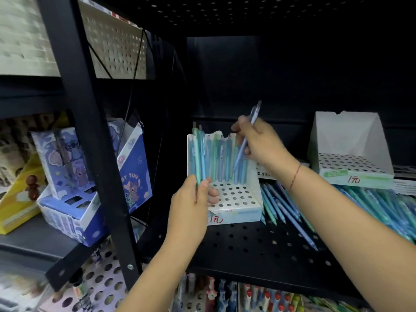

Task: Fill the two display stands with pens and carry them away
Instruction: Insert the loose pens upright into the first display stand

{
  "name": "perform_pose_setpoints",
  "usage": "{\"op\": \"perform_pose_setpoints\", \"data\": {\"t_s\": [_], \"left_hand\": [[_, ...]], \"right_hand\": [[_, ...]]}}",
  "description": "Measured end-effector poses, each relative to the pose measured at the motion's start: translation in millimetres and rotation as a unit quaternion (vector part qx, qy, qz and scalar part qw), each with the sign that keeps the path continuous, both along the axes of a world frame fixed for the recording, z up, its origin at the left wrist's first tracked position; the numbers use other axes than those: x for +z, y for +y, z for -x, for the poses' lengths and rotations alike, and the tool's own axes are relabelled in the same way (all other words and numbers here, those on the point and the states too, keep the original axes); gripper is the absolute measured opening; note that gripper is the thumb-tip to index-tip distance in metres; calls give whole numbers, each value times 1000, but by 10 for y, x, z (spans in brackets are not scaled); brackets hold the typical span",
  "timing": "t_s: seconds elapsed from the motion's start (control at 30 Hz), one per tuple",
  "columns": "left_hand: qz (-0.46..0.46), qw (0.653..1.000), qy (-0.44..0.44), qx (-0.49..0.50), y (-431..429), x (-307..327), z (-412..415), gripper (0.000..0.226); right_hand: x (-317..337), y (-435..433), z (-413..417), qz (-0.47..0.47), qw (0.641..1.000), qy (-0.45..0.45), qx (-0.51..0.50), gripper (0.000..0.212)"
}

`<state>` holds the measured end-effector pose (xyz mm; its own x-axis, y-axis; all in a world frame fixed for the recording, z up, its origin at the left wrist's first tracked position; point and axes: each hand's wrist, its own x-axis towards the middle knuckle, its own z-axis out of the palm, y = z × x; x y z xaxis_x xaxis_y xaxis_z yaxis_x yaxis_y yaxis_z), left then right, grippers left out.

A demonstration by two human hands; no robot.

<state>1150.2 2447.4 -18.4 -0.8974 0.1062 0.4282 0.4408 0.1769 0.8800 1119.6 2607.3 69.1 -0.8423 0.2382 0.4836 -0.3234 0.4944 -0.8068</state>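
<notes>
Two white display stands with perforated bases sit on a black perforated shelf (258,246). The left stand (236,199) has several blue and green pens standing in its back rows. The right stand (351,163) holds no pens. My left hand (191,206) grips a small bunch of blue-green pens (198,152) upright in front of the left stand. My right hand (258,143) pinches one light-blue pen (246,140), tilted, with its tip down among the standing pens. A pile of loose pens (360,203) lies on the shelf between and in front of the stands.
A black shelf post (90,136) stands to the left of my hands. Beyond it are blue cartoon-printed boxes (90,176) and a yellow box (18,199). More stationery shows on the level below (258,298). The shelf's back is dark.
</notes>
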Motion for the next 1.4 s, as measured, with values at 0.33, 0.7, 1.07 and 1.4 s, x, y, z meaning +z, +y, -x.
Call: {"op": "perform_pose_setpoints", "data": {"t_s": [0.33, 0.7, 1.07, 1.4], "left_hand": [[-47, 998, 29, 20, 57, -132, -71, 21], [-49, 998, 31, 16, 62, -165, -44, 19], [-58, 998, 30, 5, 50, -183, -39, 19], [-52, 998, 23, -11, 31, -190, -39, 21]], "right_hand": [[-220, -21, 154, -270, 960, 36, -67, 42], [-372, 37, 228, -241, 964, 105, -46, 46], [-455, 21, 217, -243, 962, 118, -48, 34], [-375, 16, 112, -257, 956, 98, -99, 36]]}}
